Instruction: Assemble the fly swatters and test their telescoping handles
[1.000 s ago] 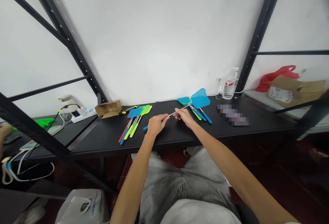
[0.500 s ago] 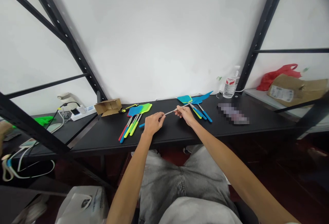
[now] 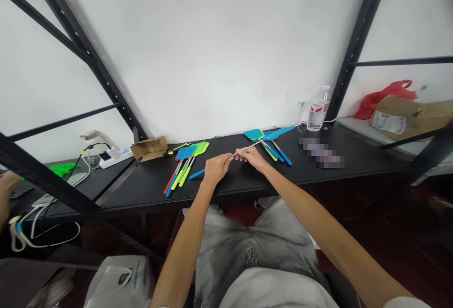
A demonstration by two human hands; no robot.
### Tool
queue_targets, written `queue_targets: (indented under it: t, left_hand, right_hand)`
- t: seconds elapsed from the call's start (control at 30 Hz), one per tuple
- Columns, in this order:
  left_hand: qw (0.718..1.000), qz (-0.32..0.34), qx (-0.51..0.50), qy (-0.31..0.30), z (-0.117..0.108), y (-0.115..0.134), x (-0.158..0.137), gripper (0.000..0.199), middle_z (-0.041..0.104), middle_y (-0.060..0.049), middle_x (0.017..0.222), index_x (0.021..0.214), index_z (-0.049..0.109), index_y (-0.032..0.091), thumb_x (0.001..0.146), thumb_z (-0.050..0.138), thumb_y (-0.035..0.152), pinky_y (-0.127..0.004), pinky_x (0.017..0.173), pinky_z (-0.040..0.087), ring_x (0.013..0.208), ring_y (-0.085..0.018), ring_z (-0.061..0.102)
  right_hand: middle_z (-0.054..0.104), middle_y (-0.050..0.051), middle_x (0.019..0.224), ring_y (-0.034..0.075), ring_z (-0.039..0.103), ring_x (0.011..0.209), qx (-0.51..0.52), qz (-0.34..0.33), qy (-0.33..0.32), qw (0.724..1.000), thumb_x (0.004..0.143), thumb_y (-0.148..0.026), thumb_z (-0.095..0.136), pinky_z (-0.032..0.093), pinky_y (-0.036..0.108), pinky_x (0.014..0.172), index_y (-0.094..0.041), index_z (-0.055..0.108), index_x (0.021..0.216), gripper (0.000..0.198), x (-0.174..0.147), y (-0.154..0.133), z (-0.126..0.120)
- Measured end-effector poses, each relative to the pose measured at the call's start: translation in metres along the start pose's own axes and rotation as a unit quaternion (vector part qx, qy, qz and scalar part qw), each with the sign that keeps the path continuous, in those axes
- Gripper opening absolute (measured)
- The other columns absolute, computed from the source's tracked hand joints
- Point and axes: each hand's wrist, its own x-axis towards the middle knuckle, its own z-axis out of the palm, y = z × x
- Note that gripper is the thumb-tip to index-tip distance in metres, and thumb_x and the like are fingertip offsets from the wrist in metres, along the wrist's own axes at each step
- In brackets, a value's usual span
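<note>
Between my hands is a fly swatter (image 3: 197, 174) with a blue handle, a thin metal rod and a blue head at the far right end. My left hand (image 3: 216, 167) is closed around its handle side, the blue end sticking out to the left. My right hand (image 3: 252, 157) pinches the rod close by, fingertips almost touching the left ones. Beyond my right hand lie several fly swatters (image 3: 274, 152) with blue and yellow-green parts. To the left rests a group of fly swatters (image 3: 180, 171) in red, blue and yellow-green.
A small open cardboard box (image 3: 148, 150) and a yellow-black cutter (image 3: 177, 149) lie at the back left. A water bottle (image 3: 317, 110) stands at the back right, near a blurred-out item (image 3: 321, 152). Black shelf posts (image 3: 102, 79) flank the desk. Another person's hand (image 3: 7, 185) shows far left.
My left hand has slid right along the swatter toward my right hand, so the gap between them narrowed. More of the blue handle shows. The swatter's head has tipped lower.
</note>
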Motion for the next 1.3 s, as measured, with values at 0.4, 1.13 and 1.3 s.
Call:
queue_targets:
  t: [0.4,1.13,1.3]
  left_hand:
    - [0.999,-0.048,0.009,0.000,-0.008,-0.009,-0.002,0.035,0.075,-0.003,0.110,0.110,0.073,0.030,0.099,0.045,0.047,-0.026,0.075,0.045,0.099,-0.020,0.069]
    - [0.999,-0.048,0.007,0.000,-0.008,-0.005,-0.006,0.031,0.075,-0.003,0.109,0.110,0.072,0.029,0.098,0.048,0.043,-0.026,0.077,0.046,0.098,-0.020,0.069]
    - [1.000,-0.027,-0.011,0.007,-0.006,-0.004,-0.006,0.032,0.075,-0.003,0.110,0.112,0.072,0.027,0.099,0.047,0.042,-0.026,0.079,0.047,0.098,-0.019,0.069]
  right_hand:
    - [0.071,0.009,0.077,0.014,0.061,0.063,0.112,0.068,0.115,0.985,0.075,-0.065,0.068,0.035,0.024,0.050,-0.016,0.074,0.080,0.050,0.003,0.002,-0.007]
    - [0.069,0.007,0.076,0.011,0.055,0.054,0.067,0.051,0.126,0.989,0.078,-0.073,0.059,0.033,0.024,0.045,-0.017,0.071,0.088,0.058,0.001,0.005,-0.012]
    - [0.071,0.007,0.077,0.012,0.055,0.057,-0.042,0.027,-0.003,0.999,0.081,-0.065,0.062,0.039,0.024,0.051,-0.017,0.074,0.082,0.050,-0.002,0.000,-0.004]
